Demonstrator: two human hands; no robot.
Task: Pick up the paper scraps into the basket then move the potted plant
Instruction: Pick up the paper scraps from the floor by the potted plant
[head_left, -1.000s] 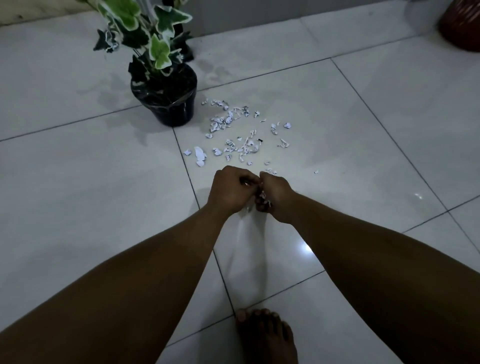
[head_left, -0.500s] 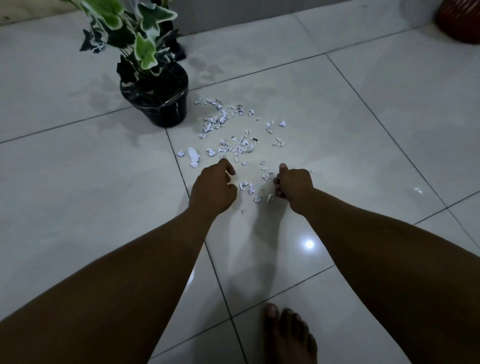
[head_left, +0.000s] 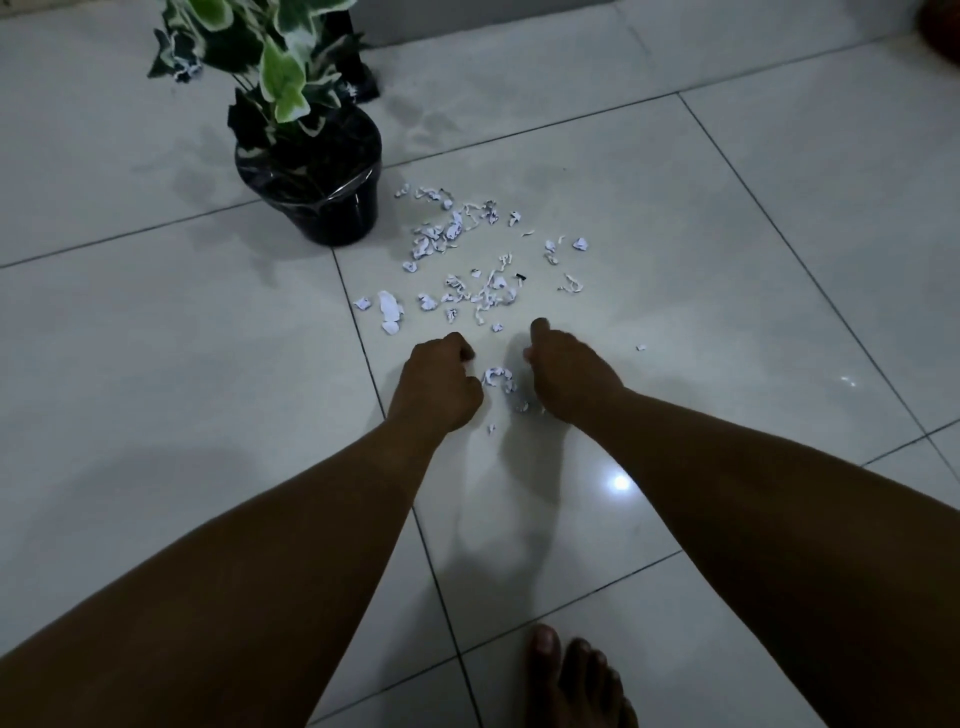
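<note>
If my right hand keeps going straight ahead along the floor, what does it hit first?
Likely the loose paper scraps just beyond the right hand, not the potted plant, which stands off to the left; depth is hard to judge.

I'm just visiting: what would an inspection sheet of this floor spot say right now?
Surface: glossy white tile floor, dark grout lines, a light glare.
Job's things: paper scraps scattered on the floor beside the potted plant; a few lie between the hands. No basket identifiable.
Clutter: nothing seen.
Hands: left hand and right hand curled, low over the scraps; what they hold cannot be told.
Cables: nothing seen.
Surroundings: bare foot at the bottom edge; wall base behind the plant.
</note>
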